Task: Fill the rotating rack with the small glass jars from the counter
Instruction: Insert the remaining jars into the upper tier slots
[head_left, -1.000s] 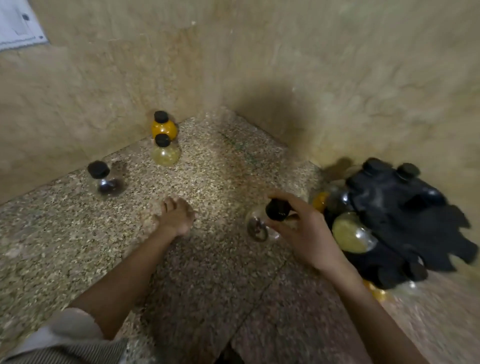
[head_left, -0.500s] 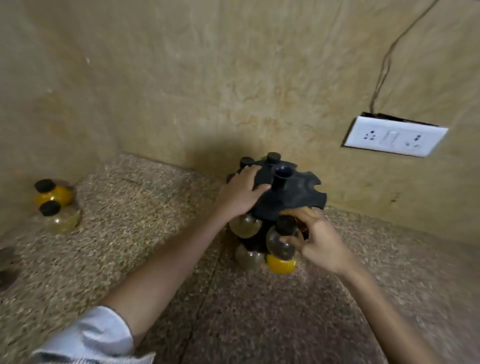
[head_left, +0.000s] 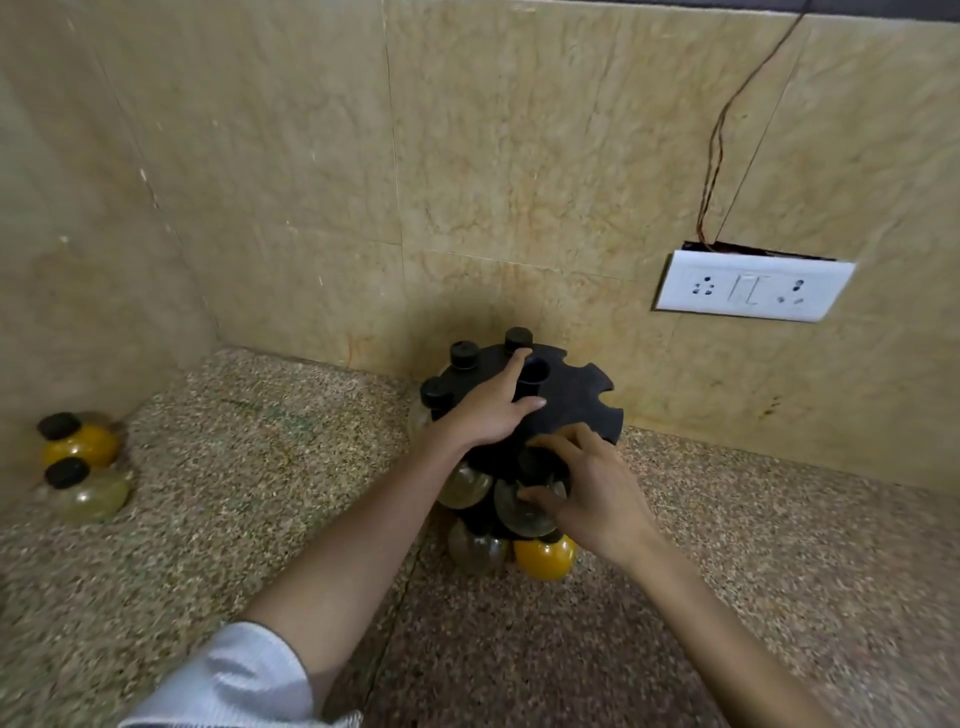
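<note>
A black rotating rack stands on the speckled counter against the back wall, with several black-capped jars hung in its slots. My left hand lies flat on the rack's top disc, fingers by the centre post. My right hand grips a small clear glass jar at the rack's near edge, just under the disc. Below it hang a yellow-filled jar and a dark clear jar. Two more jars stand at far left: an orange one and a pale one.
A white switch and socket plate is mounted on the wall right of the rack, with thin wires running up from it. The left wall meets the back wall in a corner near the loose jars.
The view swung right from the loose jars to the rack. My right hand carried the clear jar from the counter to the rack's near edge; my left hand moved from the counter onto the rack's top.
</note>
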